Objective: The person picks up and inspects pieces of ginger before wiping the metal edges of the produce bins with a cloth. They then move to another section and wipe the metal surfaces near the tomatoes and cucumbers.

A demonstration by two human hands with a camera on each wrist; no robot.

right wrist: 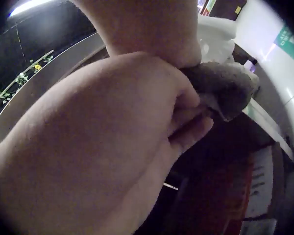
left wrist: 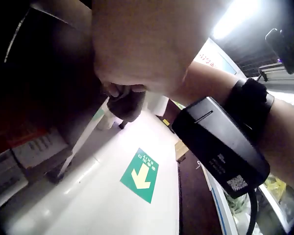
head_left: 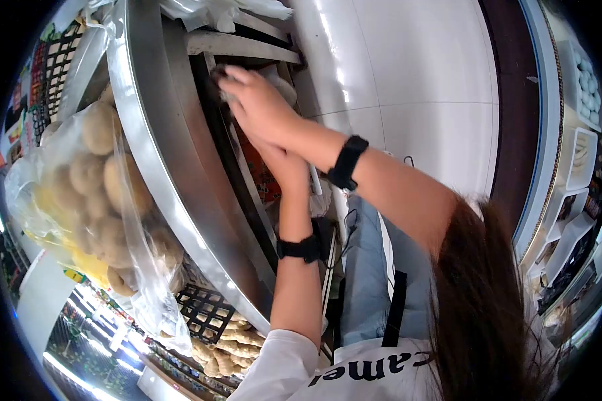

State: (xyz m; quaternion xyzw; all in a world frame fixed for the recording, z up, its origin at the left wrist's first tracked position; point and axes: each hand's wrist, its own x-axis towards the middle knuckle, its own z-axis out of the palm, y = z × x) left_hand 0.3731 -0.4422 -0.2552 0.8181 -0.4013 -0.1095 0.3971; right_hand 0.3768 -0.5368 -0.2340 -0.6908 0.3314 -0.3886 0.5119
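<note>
Shop interior. Floor [head_left: 428,67]: pale glossy tile, streaked with reflected light; green exit marker [left wrist: 141,176] with a pale arrow on it. Counter [head_left: 170,170]: steel, bright rim, bowed by the lens, with pale framing at its aisle side. On it, a clear plastic bag [head_left: 90,187] full of brown potatoes. Near the bag, a black lattice crate [head_left: 204,311] and knobbly pale roots [head_left: 231,351]. Across the aisle, a white tray [head_left: 580,83] of pale rounded items.

Right grip [head_left: 261,107] and left grip [head_left: 287,167] meet beside the counter, right one uppermost in the head view, a black band on each wrist. Fingers of both are closed in narrow on the same piece; left fingers partly hidden.

Grey-brown piece [right wrist: 230,90]: small, dull, mottled, bunched. Blunt rounded end pokes out past the fingers; paler flap-like edge on its lower side. Soft-looking, but material cannot be told. Location: held up between the two grips, just beside the counter.
</note>
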